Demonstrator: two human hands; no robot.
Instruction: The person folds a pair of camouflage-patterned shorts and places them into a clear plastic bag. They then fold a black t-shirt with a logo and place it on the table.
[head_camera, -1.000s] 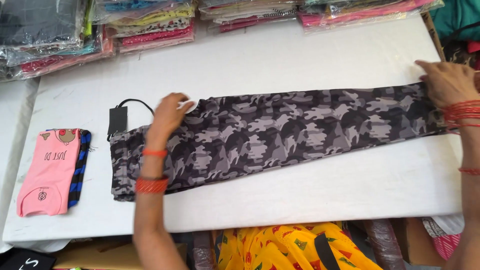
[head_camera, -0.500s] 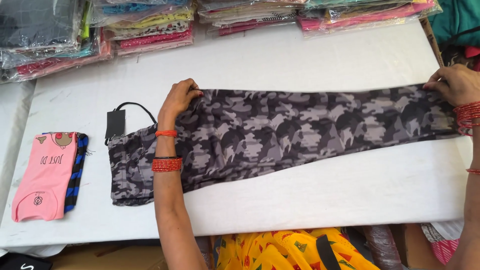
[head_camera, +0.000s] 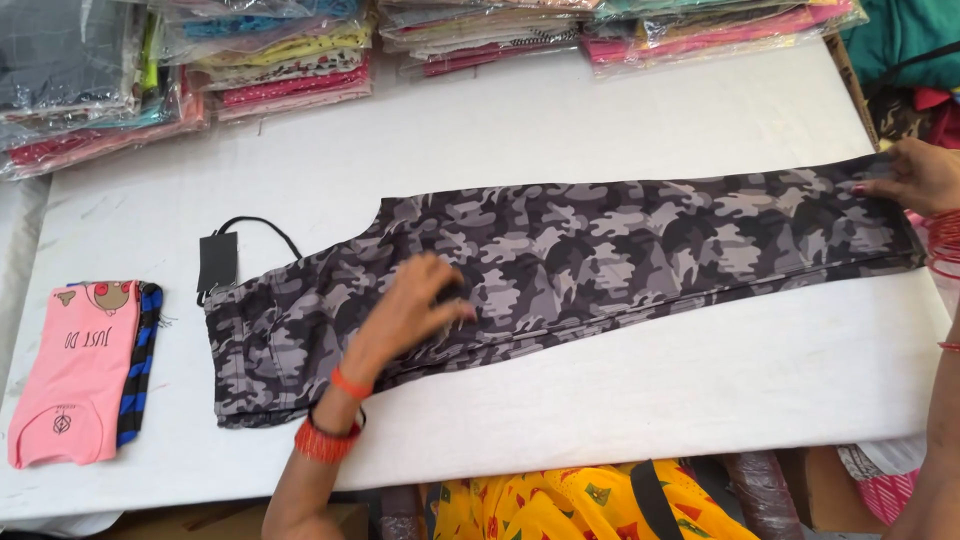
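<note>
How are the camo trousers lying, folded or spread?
Spread full length: camo trousers flat across the white table, legs stacked, no crosswise fold.

Left hand (head_camera: 415, 310) flat, fingers spread and blurred, right hand (head_camera: 915, 175) at far end, fingers curled down

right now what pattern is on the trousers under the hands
Grey and black camouflage on the trousers, clearest in the head view.

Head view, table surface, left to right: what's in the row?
Folded pink garment lying on a blue-and-black striped one → black hang tag on a cord → left hand resting flat on the grey camouflage trousers → right hand at the trousers' far end.
</note>
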